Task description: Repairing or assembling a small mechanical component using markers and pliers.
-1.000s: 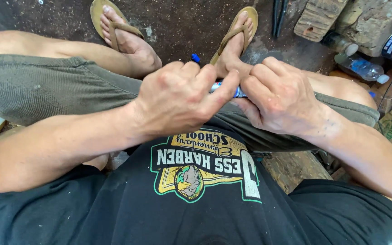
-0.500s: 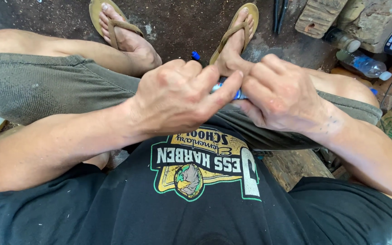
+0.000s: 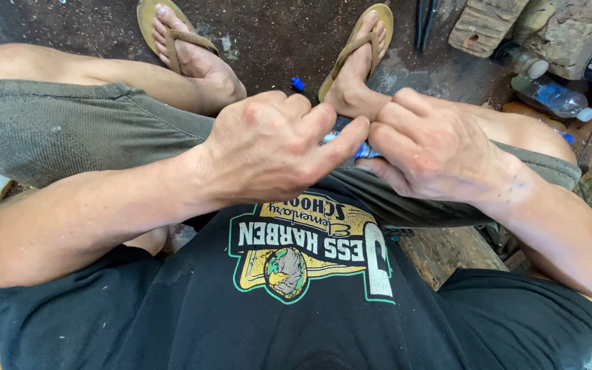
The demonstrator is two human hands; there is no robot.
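1. Two hands, the left hand and the right hand, pinch one small blue and white tube together over the lap.
2. Its blue cap lies on the dirt floor.
3. Next, I think, comes a slow, careful squeeze.

Rough workshop: dirt floor, wood blocks

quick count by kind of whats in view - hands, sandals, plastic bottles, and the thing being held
hands: 2, left hand and right hand
small blue and white object pinched between both hands: 1
tan sandals: 2
clear plastic bottles: 2
total: 7
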